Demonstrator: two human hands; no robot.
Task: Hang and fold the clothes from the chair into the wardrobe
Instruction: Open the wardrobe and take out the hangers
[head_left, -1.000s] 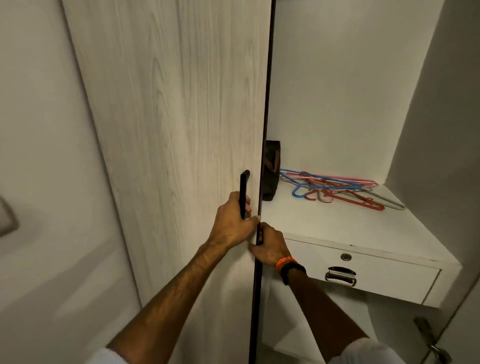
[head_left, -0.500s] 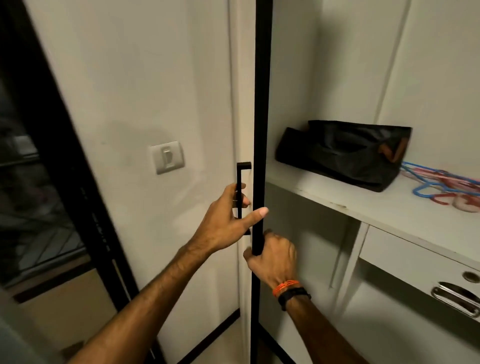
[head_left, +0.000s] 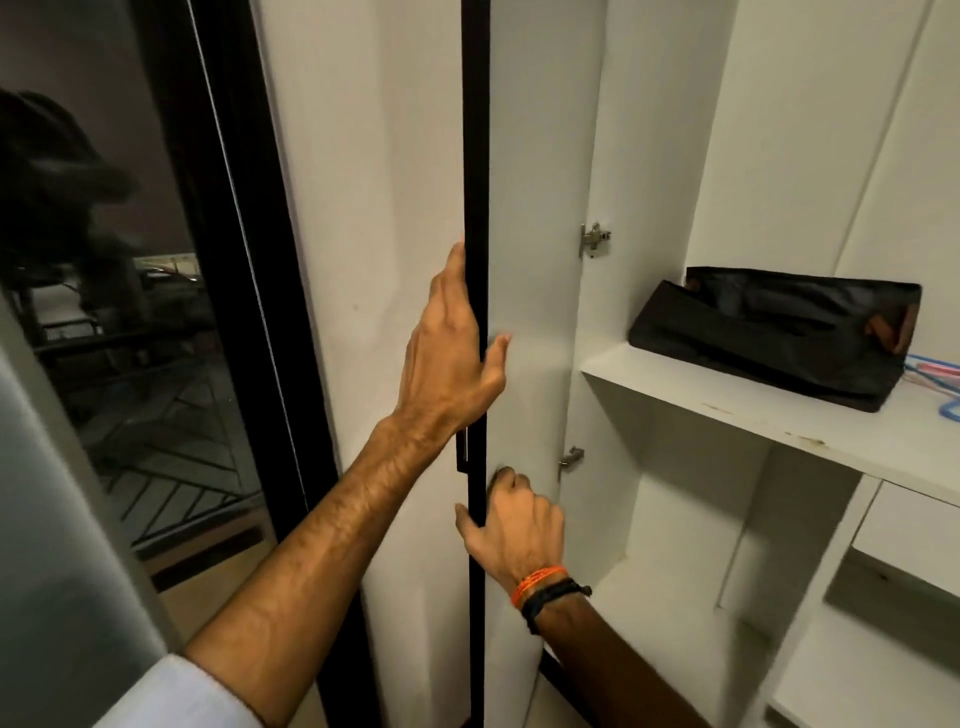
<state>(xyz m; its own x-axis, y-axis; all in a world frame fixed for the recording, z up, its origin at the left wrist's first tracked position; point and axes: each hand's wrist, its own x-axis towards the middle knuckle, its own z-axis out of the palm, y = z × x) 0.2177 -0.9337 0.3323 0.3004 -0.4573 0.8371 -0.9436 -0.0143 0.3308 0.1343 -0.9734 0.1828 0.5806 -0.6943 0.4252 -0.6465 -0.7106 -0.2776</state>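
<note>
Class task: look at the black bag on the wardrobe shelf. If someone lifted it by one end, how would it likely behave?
The black bag would probably sag: its walls look creased and slumped. It seems light, since its open top shows nothing bulky. It is unlikely to roll, as it sits flat on the shelf.

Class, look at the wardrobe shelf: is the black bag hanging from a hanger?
No. The black bag lies flat on the white shelf, with the coloured hangers lying beside it at the right edge.
</note>
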